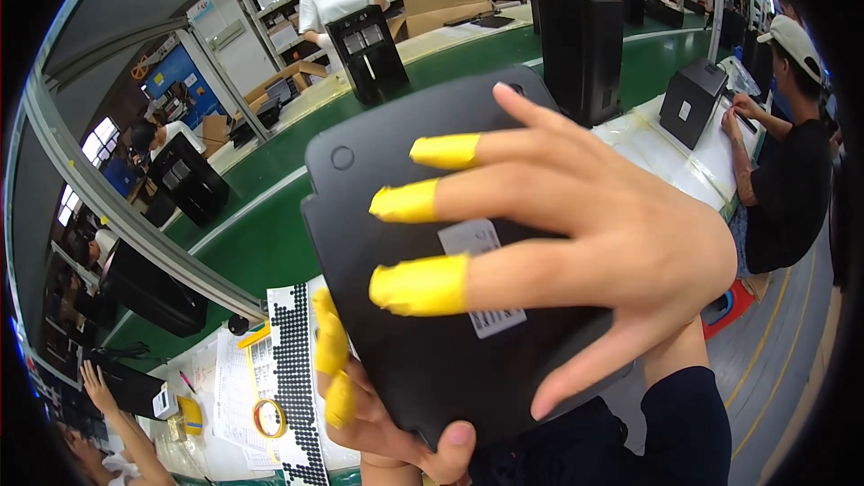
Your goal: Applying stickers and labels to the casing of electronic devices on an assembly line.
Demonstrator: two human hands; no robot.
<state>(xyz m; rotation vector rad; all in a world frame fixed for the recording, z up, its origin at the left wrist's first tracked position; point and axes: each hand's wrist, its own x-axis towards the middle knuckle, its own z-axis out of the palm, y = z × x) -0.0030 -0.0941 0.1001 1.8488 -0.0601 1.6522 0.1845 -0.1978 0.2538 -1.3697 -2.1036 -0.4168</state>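
A black flat housing [396, 351] with rounded corners is tilted up in front of me. Its face carries a round mark near one corner and a white label [498, 319], partly covered by my fingers. Around its lower left edge, my left hand [378, 423] is closed, with the thumb on the near face and yellow finger covers on the fingers. Across the face lies my right hand [585, 225], open, fingers spread and pointing left, thumb stretched downward. Yellow covers sit on three of its fingertips. Whether its palm presses on the housing is hidden.
At lower left, a white bench holds a sheet of black round pads [301, 378], a yellow tape roll [268, 418] and papers [232, 396]. A co-worker's hand [97, 389] is beside it. Tall black units [580, 54] stand along the green line. Another person [787, 180] works at right.
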